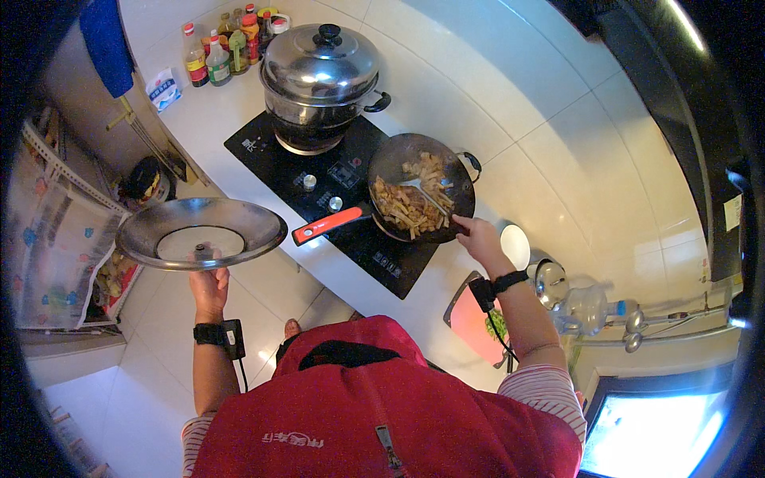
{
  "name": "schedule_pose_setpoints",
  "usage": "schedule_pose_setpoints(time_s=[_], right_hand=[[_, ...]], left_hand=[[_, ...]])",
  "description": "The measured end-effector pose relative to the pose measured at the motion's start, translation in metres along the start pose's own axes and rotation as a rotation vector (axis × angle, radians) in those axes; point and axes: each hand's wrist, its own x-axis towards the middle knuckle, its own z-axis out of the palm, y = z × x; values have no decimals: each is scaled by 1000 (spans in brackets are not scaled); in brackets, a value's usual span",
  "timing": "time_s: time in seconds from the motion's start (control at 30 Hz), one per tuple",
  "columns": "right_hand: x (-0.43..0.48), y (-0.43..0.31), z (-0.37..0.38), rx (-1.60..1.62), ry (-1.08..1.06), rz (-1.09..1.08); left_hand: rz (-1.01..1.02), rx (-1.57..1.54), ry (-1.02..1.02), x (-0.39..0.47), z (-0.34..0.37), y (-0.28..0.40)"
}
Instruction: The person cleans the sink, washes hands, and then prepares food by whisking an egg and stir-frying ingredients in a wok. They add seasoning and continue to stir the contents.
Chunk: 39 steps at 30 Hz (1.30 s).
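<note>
A wok lid with a glass centre [201,242] is held up by my left hand [209,287], whose fingers close beneath it on its knob, seen through the glass. My right hand [478,239] grips the end of a metal spatula [431,198] that rests in the food. Strips of browned food [412,209] lie in the dark wok [388,155], which sits on the black cooktop [382,266] with its red handle [329,225] pointing left.
A large lidded steamer pot [323,77] stands on the other burner. Sauce bottles [219,63] cluster at the back left. On the right are a white bowl [514,246], a metal pot [550,284], a pink cutting board [472,319] with chopped greens [496,324], and a plastic jug [586,310].
</note>
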Motion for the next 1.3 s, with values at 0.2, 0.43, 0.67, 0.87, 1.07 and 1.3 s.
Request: schedule_pose_setpoints(time_s=[0.2,0.43,0.67,0.87,1.07,1.3], right_hand=[[18,12,8,122,134,292],[-13,20,32,276,112,322],[-36,3,45,302,103,380],[-49,-9,43,284,72,517],[-65,-25,47,368,184,578],[-69,-18,49,588,293,681]], left_hand=[[-31,-23,19,4,1,0],[-31,-16,-17,4,7,2],[-52,-11,-41,10,6,3],[-50,20,-115,18,3,5],[-81,-36,-126,19,7,8],[-101,-9,-117,25,2,13]])
